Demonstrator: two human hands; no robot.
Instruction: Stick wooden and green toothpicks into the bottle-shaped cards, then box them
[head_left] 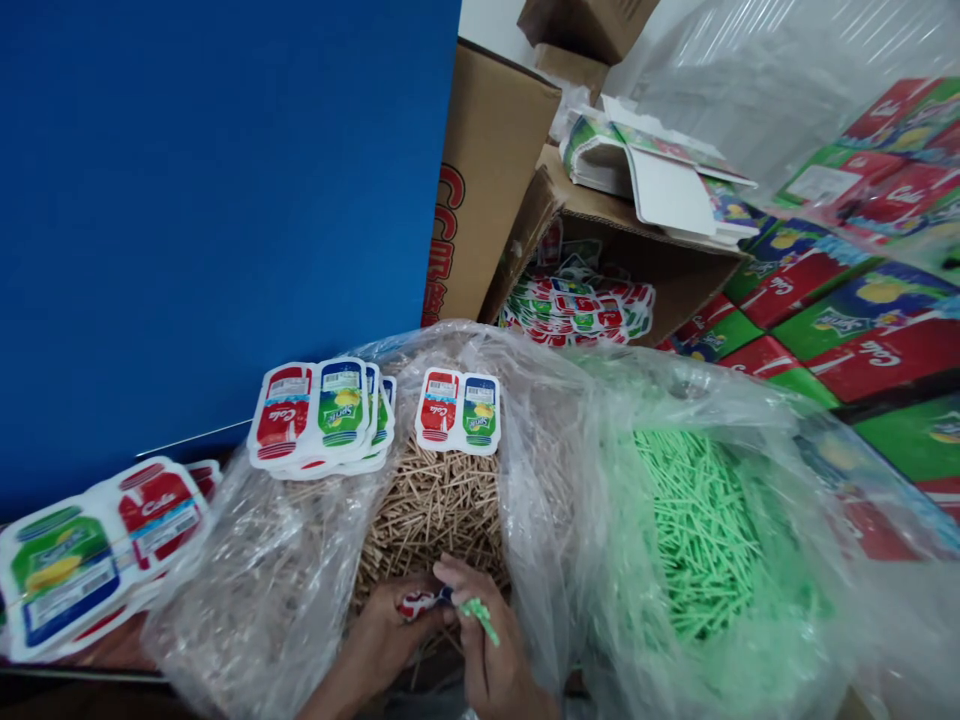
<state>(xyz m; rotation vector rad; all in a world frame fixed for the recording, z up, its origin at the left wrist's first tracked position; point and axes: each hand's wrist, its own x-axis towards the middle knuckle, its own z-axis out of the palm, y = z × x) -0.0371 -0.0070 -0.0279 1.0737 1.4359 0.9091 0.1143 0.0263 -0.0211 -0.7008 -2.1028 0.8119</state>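
At the bottom middle, my left hand (391, 628) is closed on a Cola-and-Sprite printed packet (417, 604), seen edge-on and mostly covered by fingers. Close beside it, my right hand (491, 640) pinches a few short green sticks (478, 616) at the packet's other end. Whether the sticks are inside the packet is hidden. Both hands are over an open plastic bag of thin brown sticks (442, 500). A single flat twin packet (457, 411) lies at the far side of those sticks. To the right, another clear bag holds green sticks (701, 530).
Stacks of twin packets (319, 415) and more packets (105, 555) lie at the left, near a blue panel (225, 200). Behind the bags, a cardboard box (682, 275) holds many packets. Printed Cola-and-Sprite cartons (862, 330) are piled at the right.
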